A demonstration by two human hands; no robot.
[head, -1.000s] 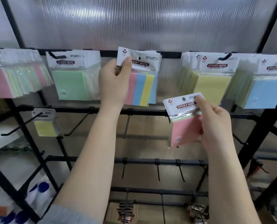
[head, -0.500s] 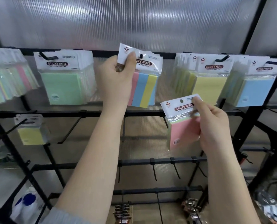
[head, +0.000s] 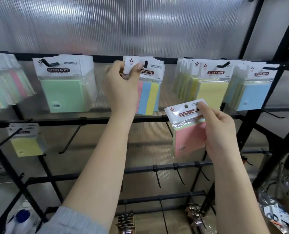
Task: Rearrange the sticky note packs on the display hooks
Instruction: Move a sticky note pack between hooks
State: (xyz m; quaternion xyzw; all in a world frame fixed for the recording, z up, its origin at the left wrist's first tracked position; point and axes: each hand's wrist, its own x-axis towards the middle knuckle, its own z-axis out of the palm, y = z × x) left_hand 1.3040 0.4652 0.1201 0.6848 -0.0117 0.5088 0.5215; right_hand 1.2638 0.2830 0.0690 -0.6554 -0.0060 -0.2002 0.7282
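The left hand [head: 121,85] pinches the header card of the striped pack [head: 148,97] hanging on the top-row hook [head: 146,64], while the right hand [head: 219,130] grips the pink pack [head: 187,141], held free of any hook, below and to the right. Each pack is probably light, its film sleeve slippery and its paper block yielding, so the stiffer card around the punched hole is the best hold. The packs stacked behind the striped pack cannot be counted, the left hand hides that pack's left side, and the small print is illegible.
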